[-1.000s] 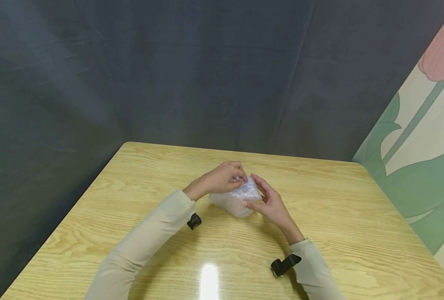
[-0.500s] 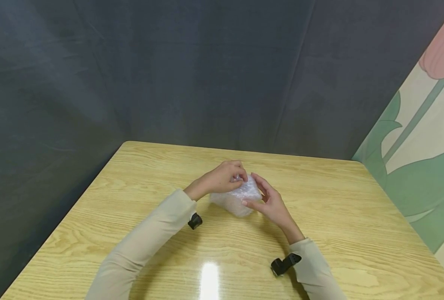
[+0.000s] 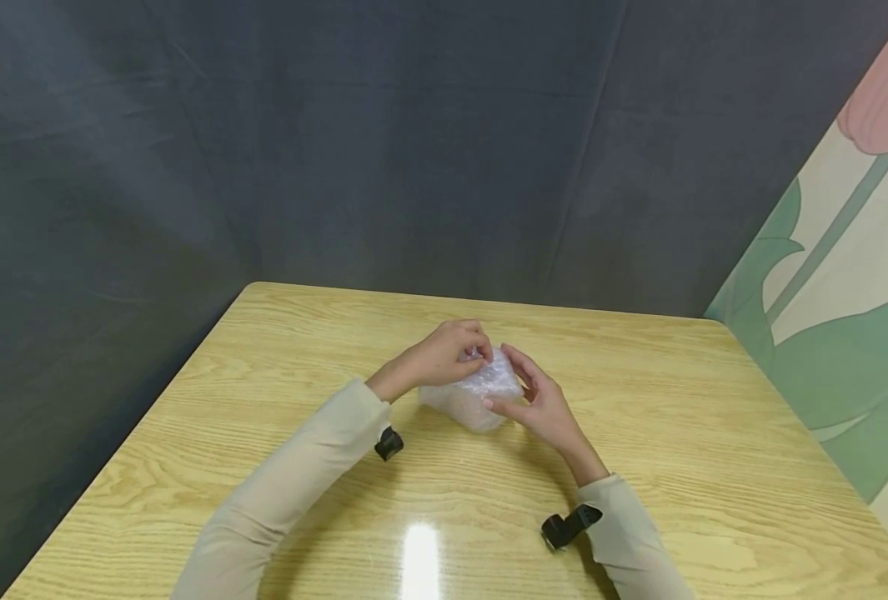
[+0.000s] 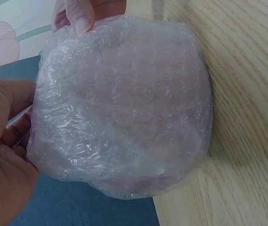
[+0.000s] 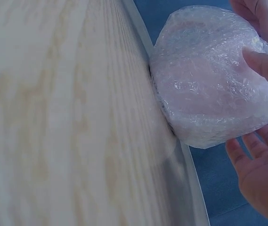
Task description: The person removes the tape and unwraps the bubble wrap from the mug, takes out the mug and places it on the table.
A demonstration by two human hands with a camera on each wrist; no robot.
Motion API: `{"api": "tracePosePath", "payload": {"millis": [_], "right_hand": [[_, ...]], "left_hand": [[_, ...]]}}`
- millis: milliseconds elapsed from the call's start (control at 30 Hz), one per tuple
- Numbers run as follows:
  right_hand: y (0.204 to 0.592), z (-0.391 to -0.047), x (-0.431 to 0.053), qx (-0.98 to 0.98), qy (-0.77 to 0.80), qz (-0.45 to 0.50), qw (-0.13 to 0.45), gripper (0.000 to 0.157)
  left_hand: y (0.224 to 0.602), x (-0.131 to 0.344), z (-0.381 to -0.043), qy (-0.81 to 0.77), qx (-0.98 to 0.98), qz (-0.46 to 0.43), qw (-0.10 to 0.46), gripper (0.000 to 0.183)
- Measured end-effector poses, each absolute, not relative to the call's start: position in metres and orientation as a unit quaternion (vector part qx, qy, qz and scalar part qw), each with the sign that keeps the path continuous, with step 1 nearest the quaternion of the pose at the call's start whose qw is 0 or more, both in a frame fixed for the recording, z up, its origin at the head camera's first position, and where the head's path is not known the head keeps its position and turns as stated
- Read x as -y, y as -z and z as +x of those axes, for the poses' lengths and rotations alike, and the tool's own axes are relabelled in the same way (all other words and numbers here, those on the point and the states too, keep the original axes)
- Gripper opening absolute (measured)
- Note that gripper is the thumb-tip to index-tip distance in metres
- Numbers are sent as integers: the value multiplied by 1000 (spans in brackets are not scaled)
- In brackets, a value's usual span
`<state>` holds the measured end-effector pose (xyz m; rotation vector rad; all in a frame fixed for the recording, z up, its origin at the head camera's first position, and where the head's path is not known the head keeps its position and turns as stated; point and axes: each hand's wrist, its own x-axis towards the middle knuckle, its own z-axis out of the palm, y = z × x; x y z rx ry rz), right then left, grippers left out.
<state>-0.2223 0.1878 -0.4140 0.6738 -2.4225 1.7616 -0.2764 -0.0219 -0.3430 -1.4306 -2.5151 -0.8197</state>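
A rounded bundle in clear bubble wrap (image 3: pixel 474 407) stands on the wooden table; what is inside is hidden, though a pale pinkish tone shows through the wrap (image 4: pixel 129 99) in the left wrist view. My left hand (image 3: pixel 442 357) comes over the top, its curled fingers and thumb pinching the upper edge of the wrap. On the right side, my right hand (image 3: pixel 544 407) grips the bundle between its thumb and spread fingers. The right wrist view has the right hand (image 5: pixel 265 176) along one side of the bundle (image 5: pixel 209 84), thumb lying on the plastic.
The wood-grain table (image 3: pixel 278 533) extends around the bundle on every side. Dark cloth (image 3: pixel 413 167) hangs behind and to the left. A panel with a tulip pattern (image 3: pixel 849 333) borders the right. Small black cameras sit at both wrists.
Almost nothing moves. Both hands keep their hold on the wrapped bundle, and the left fingers shift only very slightly at the top.
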Motion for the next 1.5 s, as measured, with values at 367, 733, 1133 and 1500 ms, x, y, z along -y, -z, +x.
{"api": "tracePosePath", "payload": {"millis": [367,733,1133,1500], "right_hand": [[417,-225,-186,793,-570,215,35,80],[416,-227,-186,777,-585,230,38,71],[416,-227,-182,773,-593,221,44,61],[415,-225,-181,762,-610,214,36,65]], "left_hand": [[346,29,-273,297,830,-465,80,7],[343,32,-274,291,823,-481,81,6],[345,33,-274,283,826,-480,86,4],[346,33,-274,284,823,-484,94,4]]}}
